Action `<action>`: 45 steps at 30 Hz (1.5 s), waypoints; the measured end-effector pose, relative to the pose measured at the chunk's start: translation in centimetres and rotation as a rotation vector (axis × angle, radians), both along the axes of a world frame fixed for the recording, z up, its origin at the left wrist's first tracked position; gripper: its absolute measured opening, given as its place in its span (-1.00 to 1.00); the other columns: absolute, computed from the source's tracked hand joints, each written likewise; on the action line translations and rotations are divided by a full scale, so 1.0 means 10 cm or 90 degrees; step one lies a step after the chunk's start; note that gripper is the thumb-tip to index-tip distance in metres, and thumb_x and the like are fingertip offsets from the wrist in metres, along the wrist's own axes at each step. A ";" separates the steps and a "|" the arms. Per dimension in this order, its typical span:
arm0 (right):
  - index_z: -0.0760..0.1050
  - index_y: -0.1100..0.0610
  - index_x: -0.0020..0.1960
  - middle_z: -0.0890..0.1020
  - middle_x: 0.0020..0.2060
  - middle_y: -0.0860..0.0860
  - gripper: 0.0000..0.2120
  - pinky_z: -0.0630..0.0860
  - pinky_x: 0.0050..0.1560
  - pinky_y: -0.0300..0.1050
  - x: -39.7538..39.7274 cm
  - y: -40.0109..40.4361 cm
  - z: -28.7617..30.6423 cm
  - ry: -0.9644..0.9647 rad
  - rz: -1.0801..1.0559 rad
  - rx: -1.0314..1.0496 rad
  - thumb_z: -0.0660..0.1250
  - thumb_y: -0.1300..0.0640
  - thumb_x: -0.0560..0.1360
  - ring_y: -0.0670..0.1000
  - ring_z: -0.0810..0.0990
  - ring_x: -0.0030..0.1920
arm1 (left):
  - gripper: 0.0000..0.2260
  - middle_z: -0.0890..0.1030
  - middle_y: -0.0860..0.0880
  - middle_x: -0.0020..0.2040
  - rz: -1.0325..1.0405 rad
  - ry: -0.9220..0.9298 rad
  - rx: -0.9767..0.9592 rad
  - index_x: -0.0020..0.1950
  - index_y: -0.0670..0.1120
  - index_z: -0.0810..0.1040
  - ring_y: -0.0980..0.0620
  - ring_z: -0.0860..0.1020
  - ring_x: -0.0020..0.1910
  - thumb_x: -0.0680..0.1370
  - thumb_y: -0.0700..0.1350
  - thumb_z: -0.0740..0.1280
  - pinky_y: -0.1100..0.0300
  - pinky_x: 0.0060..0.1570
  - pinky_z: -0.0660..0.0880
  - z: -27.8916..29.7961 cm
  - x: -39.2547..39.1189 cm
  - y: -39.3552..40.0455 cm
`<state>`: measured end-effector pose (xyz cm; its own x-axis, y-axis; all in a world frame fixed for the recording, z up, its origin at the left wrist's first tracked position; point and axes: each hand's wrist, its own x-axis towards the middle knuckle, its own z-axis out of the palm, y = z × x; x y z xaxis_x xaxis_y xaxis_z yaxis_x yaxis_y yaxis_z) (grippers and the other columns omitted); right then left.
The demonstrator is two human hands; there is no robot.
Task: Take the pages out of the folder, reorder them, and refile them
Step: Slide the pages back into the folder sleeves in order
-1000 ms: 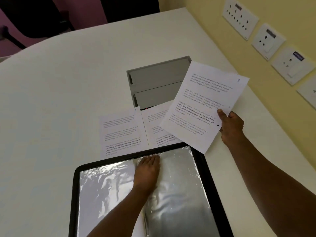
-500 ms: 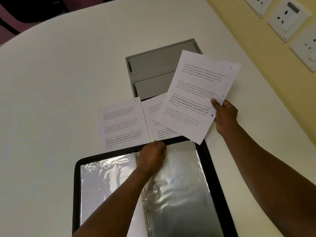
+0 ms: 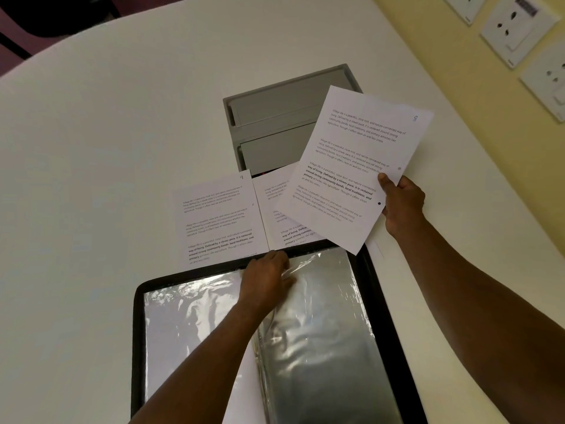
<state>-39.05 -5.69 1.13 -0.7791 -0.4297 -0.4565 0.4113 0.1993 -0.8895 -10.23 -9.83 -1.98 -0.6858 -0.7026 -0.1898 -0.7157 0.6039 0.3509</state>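
Needed left hand (image 3: 269, 275) pinching the plastic sleeve (image 3: 318, 304) mouth wide, right hand (image 3: 402, 206) gripping the printed page (image 3: 351, 166) square before sliding.

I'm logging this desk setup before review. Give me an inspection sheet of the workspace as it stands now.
Surface: white table, curved far edge.
Job's things: open black folder with shiny plastic sleeves; two printed pages flat beyond it; held page above them.
Clutter: grey recessed box set into the table.
Grippers: left hand pinches a sleeve's top edge; right hand holds the held page by its edge.
Cables: nothing seen.
Surroundings: yellow wall with wall sockets; dark chair at far left.
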 end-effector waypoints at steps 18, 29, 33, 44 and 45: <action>0.58 0.05 -0.02 0.66 -0.15 -0.06 -0.95 0.60 -0.30 -0.19 0.01 0.00 0.10 -0.063 -0.070 -0.043 0.40 0.15 0.52 -0.14 0.66 -0.27 | -0.80 0.52 0.13 -0.13 -0.044 -0.017 0.074 0.07 0.08 0.64 0.18 0.43 -0.13 0.52 0.11 0.36 0.26 -0.24 0.31 0.03 0.02 -0.08; 0.57 0.01 -0.05 0.66 -0.13 -0.06 -0.97 0.59 -0.30 -0.20 -0.02 0.01 0.08 -0.065 -0.077 -0.041 0.40 0.13 0.53 -0.11 0.67 -0.20 | -0.84 0.63 0.11 -0.11 -0.074 -0.015 0.096 -0.02 0.04 0.58 0.14 0.58 -0.15 0.47 0.06 0.43 0.17 -0.08 0.50 0.06 -0.11 -0.13; 0.56 0.03 -0.02 0.66 -0.11 -0.05 -0.95 0.59 -0.28 -0.19 -0.02 -0.02 0.08 -0.098 -0.094 -0.066 0.40 0.12 0.53 -0.11 0.67 -0.21 | -0.75 0.63 0.10 -0.03 -0.052 -0.016 0.105 0.11 0.06 0.60 0.14 0.57 -0.09 0.47 0.09 0.44 0.15 0.01 0.48 0.09 -0.12 -0.15; 0.56 0.07 0.11 0.66 -0.01 0.01 -0.84 0.63 -0.18 -0.11 0.06 -0.22 0.05 -0.162 -0.096 -0.121 0.39 0.15 0.53 -0.02 0.68 -0.07 | -0.93 0.64 0.10 -0.07 -0.039 -0.029 0.183 0.00 0.01 0.60 0.12 0.58 -0.08 0.55 -0.06 0.34 0.22 -0.10 0.49 0.13 -0.17 -0.13; 0.56 0.07 0.12 0.67 0.00 0.02 -0.83 0.63 -0.16 -0.10 0.09 -0.24 0.04 -0.166 -0.090 -0.127 0.39 0.15 0.53 -0.01 0.68 -0.06 | -0.93 0.64 0.08 -0.06 -0.046 -0.025 0.187 0.00 0.01 0.59 0.11 0.58 -0.06 0.56 -0.08 0.32 0.19 -0.07 0.51 0.12 -0.18 -0.12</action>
